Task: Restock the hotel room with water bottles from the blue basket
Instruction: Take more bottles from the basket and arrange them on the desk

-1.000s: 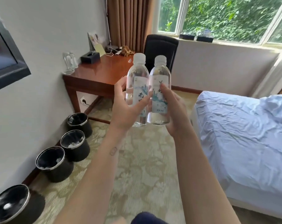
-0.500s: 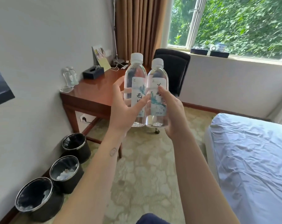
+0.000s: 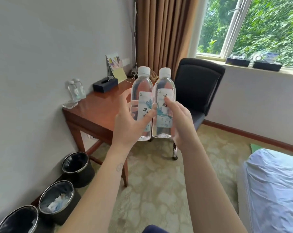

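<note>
I hold two clear water bottles upright and side by side at chest height. My left hand grips the left water bottle, which has a white cap and a white label. My right hand grips the right water bottle of the same kind. The bottles touch each other. Behind them stands a wooden desk against the left wall. Two more water bottles stand on a clear tray at its near left corner. The blue basket is not in view.
A black tissue box and a card stand sit on the desk. A black chair stands by the desk. Three black bins line the left wall. A bed fills the right. Curtain and window lie behind.
I have walked closer to the desk, so it and the chair look larger and the bed has slid right. Both hands keep the same grip on the bottles.
</note>
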`<state>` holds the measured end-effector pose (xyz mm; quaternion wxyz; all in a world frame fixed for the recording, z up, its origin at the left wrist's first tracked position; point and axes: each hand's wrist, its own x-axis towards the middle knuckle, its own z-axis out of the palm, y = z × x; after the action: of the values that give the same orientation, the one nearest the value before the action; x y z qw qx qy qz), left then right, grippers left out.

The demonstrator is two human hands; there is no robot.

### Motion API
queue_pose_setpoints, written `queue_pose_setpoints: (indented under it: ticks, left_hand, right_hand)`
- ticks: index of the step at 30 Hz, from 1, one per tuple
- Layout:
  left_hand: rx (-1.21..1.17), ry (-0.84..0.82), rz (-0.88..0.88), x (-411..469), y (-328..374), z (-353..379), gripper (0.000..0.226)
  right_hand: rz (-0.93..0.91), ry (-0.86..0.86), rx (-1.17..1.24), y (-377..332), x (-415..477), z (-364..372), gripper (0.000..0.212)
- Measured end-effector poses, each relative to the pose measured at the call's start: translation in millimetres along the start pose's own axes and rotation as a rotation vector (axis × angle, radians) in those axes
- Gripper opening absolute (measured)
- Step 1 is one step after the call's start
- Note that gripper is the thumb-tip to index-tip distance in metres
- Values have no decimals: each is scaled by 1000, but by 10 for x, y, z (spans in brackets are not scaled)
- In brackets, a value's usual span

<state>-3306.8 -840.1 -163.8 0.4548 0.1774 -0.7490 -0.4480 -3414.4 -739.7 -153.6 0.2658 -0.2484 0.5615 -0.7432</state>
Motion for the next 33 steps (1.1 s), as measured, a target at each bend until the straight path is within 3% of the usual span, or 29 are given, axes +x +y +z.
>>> queue_pose_setpoints:
  ticks: [9,16,24,30,33]
  left_hand:
    - [358,184,27,929,-408,849,80]
    - [447,229,-29,1524,-889,1095,80]
    - [514,343,-22,2617,-1615,1007,81]
    - [545,423,-64,3354,-2049,753,85]
    - [572,459,-98,3545,-2242,621,87]
  right_hand:
    - [-18,-150,-87,-88,1423,-531,36]
    - [29,-209,-80,112,2338,-578,32]
    - [11,-329,-74,338,3663,-87,19]
    - [4,-429,-65,414,4516,430,34]
    - [25,-481,-48,534,4792,645,29]
